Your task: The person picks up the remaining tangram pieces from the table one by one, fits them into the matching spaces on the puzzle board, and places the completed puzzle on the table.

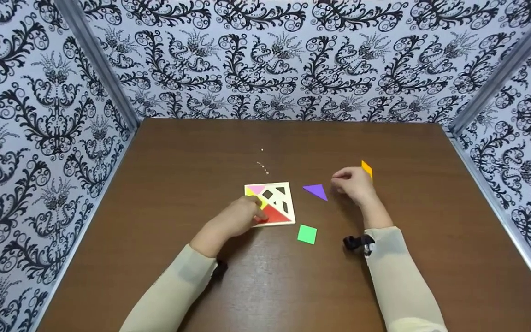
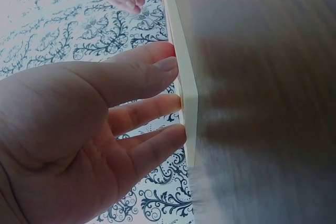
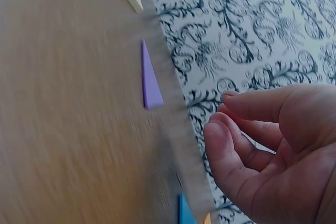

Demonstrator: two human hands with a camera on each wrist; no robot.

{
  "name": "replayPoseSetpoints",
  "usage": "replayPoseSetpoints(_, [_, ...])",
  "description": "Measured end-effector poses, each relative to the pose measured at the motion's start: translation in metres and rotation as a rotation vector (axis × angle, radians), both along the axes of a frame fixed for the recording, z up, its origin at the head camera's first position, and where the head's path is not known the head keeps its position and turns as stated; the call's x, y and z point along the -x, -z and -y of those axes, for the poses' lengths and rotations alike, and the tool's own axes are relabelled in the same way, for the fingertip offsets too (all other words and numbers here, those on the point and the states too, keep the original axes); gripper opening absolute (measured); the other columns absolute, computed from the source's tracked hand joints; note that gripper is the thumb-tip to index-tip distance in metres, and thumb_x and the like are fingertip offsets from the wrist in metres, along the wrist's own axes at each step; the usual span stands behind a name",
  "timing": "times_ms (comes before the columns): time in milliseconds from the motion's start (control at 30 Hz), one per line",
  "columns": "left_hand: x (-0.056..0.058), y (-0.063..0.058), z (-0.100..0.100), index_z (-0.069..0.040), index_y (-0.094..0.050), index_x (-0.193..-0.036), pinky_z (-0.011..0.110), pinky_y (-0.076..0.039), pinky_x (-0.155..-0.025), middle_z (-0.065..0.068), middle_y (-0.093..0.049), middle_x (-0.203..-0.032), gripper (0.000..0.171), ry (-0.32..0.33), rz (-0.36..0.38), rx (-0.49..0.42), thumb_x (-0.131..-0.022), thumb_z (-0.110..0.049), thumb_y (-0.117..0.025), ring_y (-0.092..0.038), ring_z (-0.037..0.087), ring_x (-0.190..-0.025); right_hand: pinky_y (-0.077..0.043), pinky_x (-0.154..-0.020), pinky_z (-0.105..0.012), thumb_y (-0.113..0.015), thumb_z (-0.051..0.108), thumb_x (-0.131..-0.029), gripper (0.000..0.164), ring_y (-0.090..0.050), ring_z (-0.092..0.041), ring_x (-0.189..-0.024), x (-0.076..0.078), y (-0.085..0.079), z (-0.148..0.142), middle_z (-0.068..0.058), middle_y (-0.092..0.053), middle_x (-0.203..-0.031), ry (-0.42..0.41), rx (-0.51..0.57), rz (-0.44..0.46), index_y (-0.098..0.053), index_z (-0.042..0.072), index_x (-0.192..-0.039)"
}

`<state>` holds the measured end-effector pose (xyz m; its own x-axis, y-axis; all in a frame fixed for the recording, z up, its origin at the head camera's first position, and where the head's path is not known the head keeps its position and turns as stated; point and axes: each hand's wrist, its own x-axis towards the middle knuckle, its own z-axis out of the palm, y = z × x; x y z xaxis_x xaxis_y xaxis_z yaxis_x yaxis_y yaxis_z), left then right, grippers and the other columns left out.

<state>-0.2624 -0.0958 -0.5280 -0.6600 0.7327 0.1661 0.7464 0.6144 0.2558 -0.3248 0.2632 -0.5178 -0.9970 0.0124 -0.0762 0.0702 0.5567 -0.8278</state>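
A pale square tangram board lies on the table with a pink piece, a yellow piece and a large red triangle set in it. Dark cut-out slots show at its right side. My left hand rests its fingertips on the board's left part, fingers fairly straight, as the left wrist view shows. To the right of a purple triangle, my right hand is raised over the table, fingers loosely curled with nothing visible between them.
A green square lies near the board's lower right corner. An orange piece shows behind my right hand. The right wrist view has a blue piece at its bottom edge. Patterned walls surround the brown table.
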Motion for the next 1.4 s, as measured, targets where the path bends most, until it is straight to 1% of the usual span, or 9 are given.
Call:
replayPoseSetpoints(133, [-0.001,0.001,0.002,-0.015,-0.087,-0.099,0.044,-0.061,-0.081,0.014,-0.074,-0.101,0.023,-0.008,0.017,-0.011,-0.090,0.004,-0.077,-0.070,0.031,-0.092,-0.059,-0.065,-0.018,-0.077,0.011,-0.095,0.024,-0.068,-0.003,-0.068,0.003,0.003,-0.010,-0.001,-0.076,-0.086,0.045,0.020,-0.012,-0.077,-0.007,-0.111])
replayPoseSetpoints(367, [0.001,-0.002,0.000,-0.014,-0.087,-0.100,0.046,-0.061,-0.088,0.016,-0.075,-0.106,0.025,-0.017,0.016,-0.028,-0.091,0.004,-0.073,-0.072,0.033,-0.098,-0.061,-0.066,-0.021,-0.077,0.013,-0.095,0.023,-0.072,-0.008,-0.069,0.007,-0.001,-0.031,0.001,-0.075,-0.086,0.160,0.012,-0.017,-0.079,-0.003,-0.111])
replayPoseSetpoints(567, [0.000,-0.003,-0.002,-0.012,-0.086,-0.097,0.045,-0.060,-0.085,0.015,-0.075,-0.102,0.026,-0.006,0.030,-0.026,-0.090,0.008,-0.072,-0.071,0.033,-0.095,-0.062,-0.067,-0.023,-0.078,0.011,-0.094,0.025,-0.071,-0.007,-0.066,0.010,0.003,-0.048,0.008,-0.073,-0.080,0.289,0.085,-0.006,-0.078,-0.004,-0.114])
replayPoseSetpoints(667, [-0.002,-0.004,-0.003,-0.012,-0.087,-0.100,0.045,-0.060,-0.089,0.016,-0.076,-0.107,0.028,-0.019,0.065,-0.038,-0.090,0.009,-0.072,-0.072,0.033,-0.100,-0.061,-0.066,-0.021,-0.078,0.012,-0.094,0.027,-0.071,-0.004,-0.066,0.011,0.007,-0.056,0.004,-0.075,-0.086,0.360,0.084,-0.004,-0.078,-0.003,-0.116])
replayPoseSetpoints(800, [-0.003,-0.005,-0.003,-0.012,-0.087,-0.105,0.047,-0.060,-0.096,0.019,-0.077,-0.116,0.029,-0.040,0.094,-0.047,-0.090,0.008,-0.074,-0.073,0.035,-0.109,-0.060,-0.066,-0.017,-0.077,0.015,-0.096,0.030,-0.069,-0.002,-0.067,0.013,0.012,-0.063,-0.014,-0.078,-0.111,0.422,0.062,0.021,-0.077,0.000,-0.122])
replayPoseSetpoints(933, [-0.003,-0.005,-0.002,-0.013,-0.087,-0.106,0.048,-0.060,-0.098,0.019,-0.077,-0.117,0.028,-0.045,0.099,-0.044,-0.091,0.007,-0.074,-0.072,0.036,-0.111,-0.060,-0.070,-0.017,-0.074,0.019,-0.100,0.031,-0.072,-0.014,-0.086,0.020,0.012,-0.066,-0.020,-0.074,-0.128,0.450,0.002,0.048,-0.076,0.003,-0.126])
replayPoseSetpoints(1100, [-0.004,-0.003,-0.001,-0.013,-0.087,-0.105,0.049,-0.060,-0.098,0.019,-0.077,-0.117,0.024,-0.045,0.100,-0.037,-0.093,0.003,-0.074,-0.072,0.037,-0.112,-0.062,-0.096,-0.036,-0.072,0.021,-0.101,0.030,-0.068,-0.034,-0.118,0.031,0.010,-0.070,-0.019,-0.071,-0.132,0.445,-0.061,0.069,-0.076,0.004,-0.127])
replayPoseSetpoints(1200, [-0.003,-0.002,0.000,-0.013,-0.087,-0.101,0.047,-0.061,-0.091,0.017,-0.075,-0.111,0.021,-0.032,0.081,-0.032,-0.093,0.003,-0.074,-0.071,0.034,-0.104,-0.060,-0.103,-0.042,-0.071,0.020,-0.102,0.031,-0.066,-0.037,-0.123,0.036,0.010,-0.072,-0.020,-0.070,-0.134,0.428,-0.072,0.084,-0.075,0.003,-0.127])
replayPoseSetpoints(1400, [-0.002,-0.003,-0.002,-0.013,-0.085,-0.094,0.036,-0.052,-0.071,0.010,-0.067,-0.092,0.023,-0.006,0.054,-0.029,-0.092,0.006,-0.073,-0.059,0.023,-0.079,-0.060,-0.104,-0.040,-0.073,0.023,-0.101,0.036,-0.065,-0.037,-0.121,0.045,0.007,-0.076,-0.023,-0.067,-0.136,0.396,-0.132,0.133,-0.073,0.000,-0.128])
